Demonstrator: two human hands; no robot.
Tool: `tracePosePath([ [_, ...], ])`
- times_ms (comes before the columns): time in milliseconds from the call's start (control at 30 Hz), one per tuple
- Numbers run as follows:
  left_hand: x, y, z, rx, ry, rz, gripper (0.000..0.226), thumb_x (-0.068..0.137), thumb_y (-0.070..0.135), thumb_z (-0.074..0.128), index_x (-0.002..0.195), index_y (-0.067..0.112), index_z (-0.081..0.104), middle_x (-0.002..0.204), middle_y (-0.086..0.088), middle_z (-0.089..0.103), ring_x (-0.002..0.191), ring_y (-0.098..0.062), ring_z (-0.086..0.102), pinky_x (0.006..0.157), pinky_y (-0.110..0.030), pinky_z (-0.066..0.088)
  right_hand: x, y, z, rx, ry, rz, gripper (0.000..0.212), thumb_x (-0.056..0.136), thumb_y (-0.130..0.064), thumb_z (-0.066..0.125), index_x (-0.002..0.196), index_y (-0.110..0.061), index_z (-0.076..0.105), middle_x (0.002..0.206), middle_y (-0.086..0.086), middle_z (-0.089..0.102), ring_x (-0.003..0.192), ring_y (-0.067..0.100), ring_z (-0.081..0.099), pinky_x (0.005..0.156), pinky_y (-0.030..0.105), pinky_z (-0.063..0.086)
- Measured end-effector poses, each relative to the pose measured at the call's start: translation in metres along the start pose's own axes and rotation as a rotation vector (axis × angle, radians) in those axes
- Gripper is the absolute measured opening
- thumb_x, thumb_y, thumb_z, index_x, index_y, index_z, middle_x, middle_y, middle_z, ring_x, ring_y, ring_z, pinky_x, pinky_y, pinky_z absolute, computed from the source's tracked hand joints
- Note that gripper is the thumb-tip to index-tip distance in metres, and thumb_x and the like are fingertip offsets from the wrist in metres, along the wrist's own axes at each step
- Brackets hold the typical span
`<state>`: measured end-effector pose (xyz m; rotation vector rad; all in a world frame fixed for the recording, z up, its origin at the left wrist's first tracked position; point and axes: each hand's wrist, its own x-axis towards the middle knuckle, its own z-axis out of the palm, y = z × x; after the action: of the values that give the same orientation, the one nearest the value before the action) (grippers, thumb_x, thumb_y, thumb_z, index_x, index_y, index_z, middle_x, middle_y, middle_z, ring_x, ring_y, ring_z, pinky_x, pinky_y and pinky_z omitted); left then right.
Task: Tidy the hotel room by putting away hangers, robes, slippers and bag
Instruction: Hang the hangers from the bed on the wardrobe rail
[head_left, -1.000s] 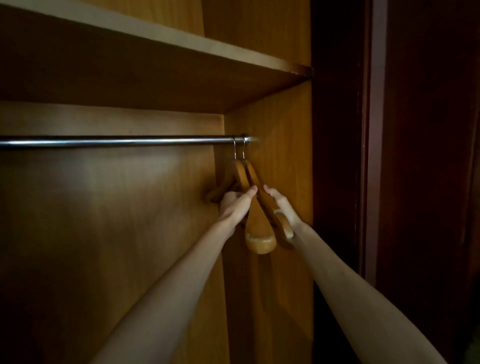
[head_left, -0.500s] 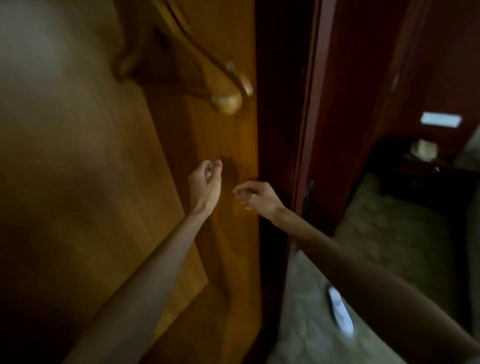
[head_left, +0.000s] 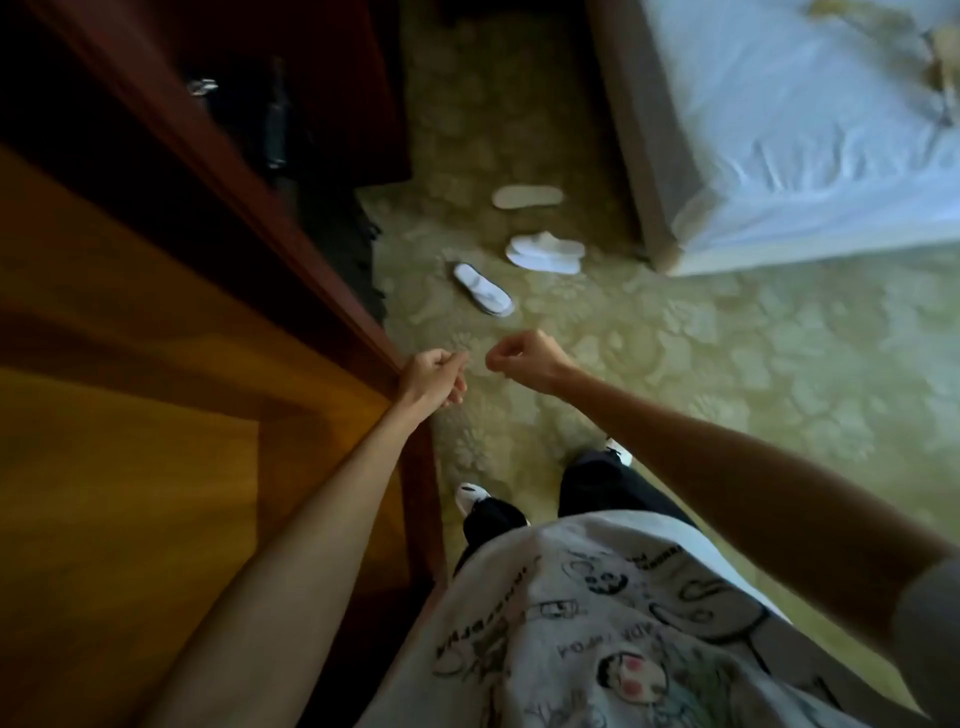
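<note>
White slippers lie on the patterned carpet ahead of me: one slipper (head_left: 483, 289) nearest, a stacked pair (head_left: 545, 252) beyond it, and one turned sole-up (head_left: 527, 197) farther off. My left hand (head_left: 434, 378) hangs at the wardrobe's front edge, fingers loosely curled and holding nothing. My right hand (head_left: 524, 358) is beside it, curled into a loose fist, also holding nothing. Both hands are well short of the slippers. The hangers are out of view.
The open wardrobe (head_left: 156, 415) with its dark red frame (head_left: 291, 249) fills the left side. A bed with a white sheet (head_left: 805, 130) stands at the upper right. Something dark (head_left: 358, 249) lies by the wardrobe's foot. My feet stand on the carpet (head_left: 727, 364).
My hands let go of the hangers on the rail and dropped. My view swung down and right from the wardrobe interior to the carpet, the slippers and the bed.
</note>
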<state>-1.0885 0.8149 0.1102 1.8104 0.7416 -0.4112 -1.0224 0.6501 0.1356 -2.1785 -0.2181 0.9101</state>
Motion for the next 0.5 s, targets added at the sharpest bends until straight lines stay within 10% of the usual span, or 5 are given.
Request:
tracePosePath([
  [500,-0.001,0.089,0.393,0.738,-0.742,0.039,0.028,0.102,0.022,0.054,0.076,0.013,0.058,0.064,-0.004,0.064,0.043,-0.011,0.056,0.044,-0.021,0.04,-0.204,0.37,-0.124,0.497,0.403,0.759,0.022,0.09,-0.025,0.066,0.095,-0.007,0.078,0.092,0.01,0.077,0.086,0.025,0.072,0.081,0.037,0.058],
])
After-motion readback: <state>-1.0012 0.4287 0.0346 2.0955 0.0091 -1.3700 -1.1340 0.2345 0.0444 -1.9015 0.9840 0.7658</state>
